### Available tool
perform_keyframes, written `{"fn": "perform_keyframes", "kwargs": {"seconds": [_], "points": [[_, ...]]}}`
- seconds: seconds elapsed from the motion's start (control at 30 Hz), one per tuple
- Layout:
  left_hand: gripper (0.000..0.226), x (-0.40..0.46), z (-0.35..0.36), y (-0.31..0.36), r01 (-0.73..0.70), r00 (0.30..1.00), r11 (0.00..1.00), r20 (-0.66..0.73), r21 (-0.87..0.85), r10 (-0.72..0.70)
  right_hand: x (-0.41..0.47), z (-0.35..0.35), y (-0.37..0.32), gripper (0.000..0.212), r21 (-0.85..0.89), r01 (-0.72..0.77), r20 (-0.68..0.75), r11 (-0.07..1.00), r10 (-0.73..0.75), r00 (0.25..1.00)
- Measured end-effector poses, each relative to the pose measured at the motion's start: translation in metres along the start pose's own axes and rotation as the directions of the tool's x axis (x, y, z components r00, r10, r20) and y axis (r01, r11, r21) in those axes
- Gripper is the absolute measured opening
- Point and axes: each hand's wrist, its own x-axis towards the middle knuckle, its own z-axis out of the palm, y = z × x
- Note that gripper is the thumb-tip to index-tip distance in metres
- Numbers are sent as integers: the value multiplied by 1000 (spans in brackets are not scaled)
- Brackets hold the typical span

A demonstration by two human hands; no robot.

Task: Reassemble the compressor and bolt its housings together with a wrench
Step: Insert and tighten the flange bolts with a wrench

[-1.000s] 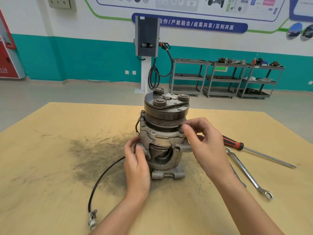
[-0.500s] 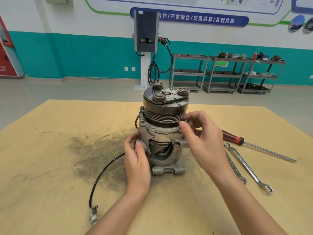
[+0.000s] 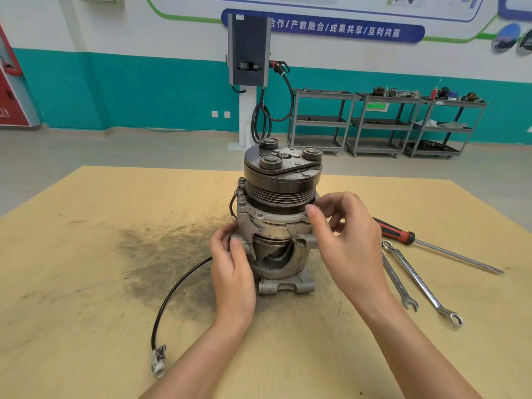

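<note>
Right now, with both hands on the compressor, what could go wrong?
The compressor stands on end with its heavy pulley on top, so it could tip. The left hand has fingers beside the cutaway's edges, a possible pinch point. The wrenches lie on the far side of the right hand.

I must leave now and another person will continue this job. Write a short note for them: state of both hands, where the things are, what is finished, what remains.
Left hand: holds the lower left side of the compressor, steadying it.
Right hand: fingertips pinch at the upper housing flange on the right; a bolt there cannot be made out.
The compressor stands upright mid-table, pulley on top, cable trailing front-left.
Two wrenches and a screwdriver lie to the right, untouched.
Done: housings stacked.
Left: tighten the bolts with a wrench.
</note>
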Motion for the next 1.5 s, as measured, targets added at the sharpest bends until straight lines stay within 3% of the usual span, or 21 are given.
{"fn": "perform_keyframes", "kwargs": {"seconds": [0.13,0.27,0.4,0.6,0.8,0.93,1.07,1.5], "points": [[23,0,0,0,-3,1000,1000,-2,5,3,-1,2,-2,8,-105,58,6,993,-58,998],[23,0,0,1,-12,1000,1000,-2,6,12,3,4,-6,21,-166,64,-28,984,-69,997],[23,0,-1,1,-6,1000,1000,1,2,6,2,3,-4,28,-109,22,-27,994,-25,999],[23,0,-1,1,2,1000,1000,-1,6,-2,-1,1,-2,5,6,-10,6,1000,10,1000],[23,0,0,1,4,1000,1000,2,8,-4,3,2,-3,20,101,-107,22,989,106,994],[24,0,-1,0,13,1000,1000,2,14,-13,-1,0,-2,6,158,-98,52,983,91,995],[24,0,-1,1,14,1000,1000,-5,15,-14,0,1,-1,5,212,-124,63,969,113,992],[24,0,-1,-1,9,1000,1000,-3,1,-9,0,3,-1,9,152,-86,49,985,79,996]]}}
